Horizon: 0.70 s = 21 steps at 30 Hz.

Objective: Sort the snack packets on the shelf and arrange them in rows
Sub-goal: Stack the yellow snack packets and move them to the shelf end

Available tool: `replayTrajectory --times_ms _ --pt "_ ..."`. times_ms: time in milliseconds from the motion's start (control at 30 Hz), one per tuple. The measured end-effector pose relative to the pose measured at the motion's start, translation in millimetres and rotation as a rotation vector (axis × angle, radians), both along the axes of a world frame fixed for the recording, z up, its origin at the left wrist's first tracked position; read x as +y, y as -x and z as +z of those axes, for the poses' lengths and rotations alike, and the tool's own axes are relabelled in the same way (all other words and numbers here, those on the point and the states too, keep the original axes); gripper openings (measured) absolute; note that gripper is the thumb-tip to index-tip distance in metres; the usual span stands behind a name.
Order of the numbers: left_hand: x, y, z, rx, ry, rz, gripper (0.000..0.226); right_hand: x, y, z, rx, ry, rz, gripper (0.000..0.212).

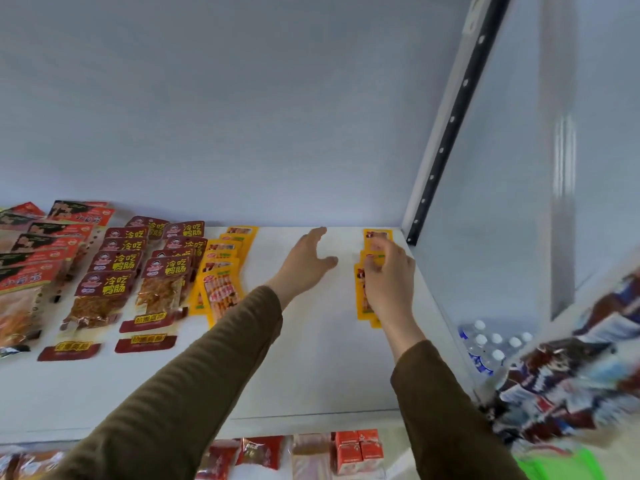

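Observation:
On the white shelf (311, 358) lie rows of snack packets: red-and-black ones (38, 258) at the far left, two rows of dark red packets (114, 268), and a row of yellow packets (221, 271). At the right end, a second row of yellow packets (363, 292) runs toward the back wall. My right hand (389, 282) lies over that row and pinches one yellow packet (377, 258) between its fingertips. Over the bare shelf between the two yellow rows, my left hand (308, 261) reaches forward with straight fingers and holds nothing.
A black perforated upright (450, 123) stands at the shelf's back right corner. Water bottles (488, 348) and blurred packets (571, 375) show at the right. More snacks and small red cartons (358, 448) sit on the shelf below.

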<state>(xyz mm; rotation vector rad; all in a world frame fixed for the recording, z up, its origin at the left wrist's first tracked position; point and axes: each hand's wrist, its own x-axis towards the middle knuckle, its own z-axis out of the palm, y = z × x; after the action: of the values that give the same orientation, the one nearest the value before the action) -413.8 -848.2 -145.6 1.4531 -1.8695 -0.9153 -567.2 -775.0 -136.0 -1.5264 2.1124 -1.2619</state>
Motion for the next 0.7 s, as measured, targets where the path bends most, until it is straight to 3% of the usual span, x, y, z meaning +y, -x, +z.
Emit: replayTrajectory --times_ms 267,500,700 --pt "-51.3 75.5 -5.5 -0.109 -0.043 -0.103 0.067 -2.6 25.7 -37.7 0.198 -0.262 -0.049 0.064" --pt "-83.5 109.8 -10.2 -0.506 0.020 -0.074 0.064 -3.7 34.6 -52.1 0.184 -0.187 -0.073 0.058" --pt "-91.2 118.0 -2.1 -0.384 -0.063 -0.034 0.069 -4.2 37.7 -53.0 0.099 -0.132 -0.037 0.069"
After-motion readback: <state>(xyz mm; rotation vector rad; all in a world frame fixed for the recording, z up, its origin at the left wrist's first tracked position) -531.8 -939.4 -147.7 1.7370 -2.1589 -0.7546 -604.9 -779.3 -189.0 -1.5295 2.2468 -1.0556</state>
